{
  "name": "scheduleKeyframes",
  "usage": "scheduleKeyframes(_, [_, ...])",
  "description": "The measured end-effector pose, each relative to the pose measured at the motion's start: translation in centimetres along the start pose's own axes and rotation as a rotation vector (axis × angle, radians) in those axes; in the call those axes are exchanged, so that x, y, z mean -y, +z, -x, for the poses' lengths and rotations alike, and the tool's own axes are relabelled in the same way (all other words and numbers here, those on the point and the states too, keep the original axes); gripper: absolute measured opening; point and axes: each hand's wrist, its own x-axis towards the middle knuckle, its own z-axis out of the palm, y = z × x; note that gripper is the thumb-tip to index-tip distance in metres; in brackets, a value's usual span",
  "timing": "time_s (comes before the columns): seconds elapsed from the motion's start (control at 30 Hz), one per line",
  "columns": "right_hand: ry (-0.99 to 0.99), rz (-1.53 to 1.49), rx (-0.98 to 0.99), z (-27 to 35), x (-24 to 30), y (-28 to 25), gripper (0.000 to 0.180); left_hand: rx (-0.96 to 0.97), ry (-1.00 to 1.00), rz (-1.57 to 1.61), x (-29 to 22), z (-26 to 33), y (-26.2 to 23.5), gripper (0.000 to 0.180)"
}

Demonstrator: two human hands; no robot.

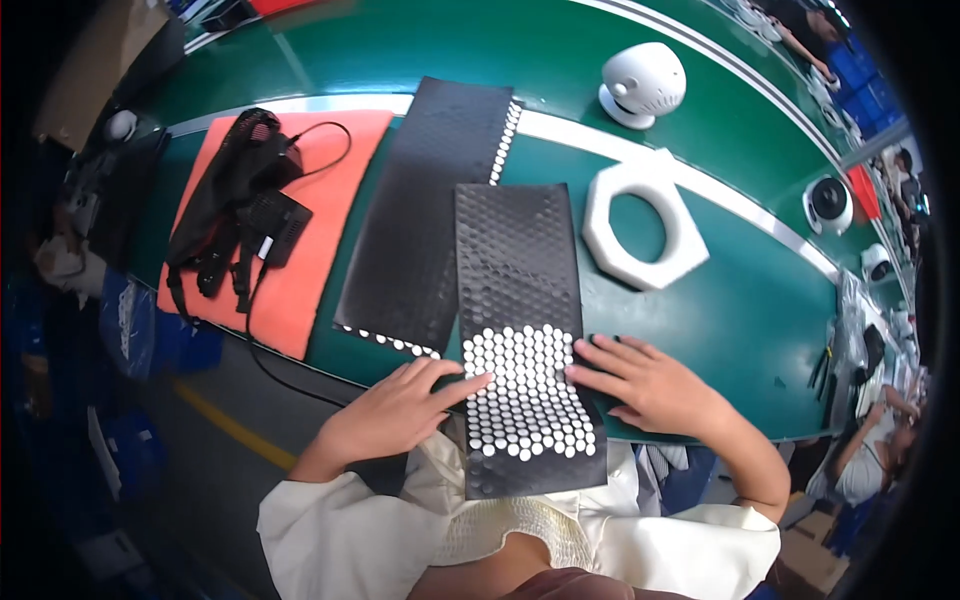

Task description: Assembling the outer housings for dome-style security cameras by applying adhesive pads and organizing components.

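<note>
In front of me a black dimpled sheet (516, 250) lies on the green work table, its near end hanging over the edge toward my lap. Rows of small white round pads (525, 375) cover its nearer half; the farther half shows only dark round dimples. My left hand (392, 408) rests at the sheet's left edge, fingers stretched out, one fingertip on the outermost pads. Against the right edge lies my right hand (648, 388), fingers spread, its fingertips touching the sheet beside the pads. Neither hand grips anything.
A larger black sheet (415, 200) with white pads along its edges lies just left. Beyond it, black straps and a box with a cable (265, 225) sit on an orange foam mat (350, 165). A white foam ring (602, 225) and a white rounded device (645, 82) stand to the right.
</note>
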Motion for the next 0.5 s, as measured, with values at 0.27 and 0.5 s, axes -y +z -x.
scheduleKeyframes(0.27, [-0.077, 0.041, -0.364, -0.4, 0.3, 5.3, 0.043, -0.250, 0.104, -0.297, -0.1, -1.9, 3.6, 0.049])
scheduleKeyframes(0.5, [-0.009, 0.059, -0.592, -2.2, 0.5, 5.2, 0.049, -0.795, 0.125, -0.414, 0.4, -2.9, 3.8, 0.036])
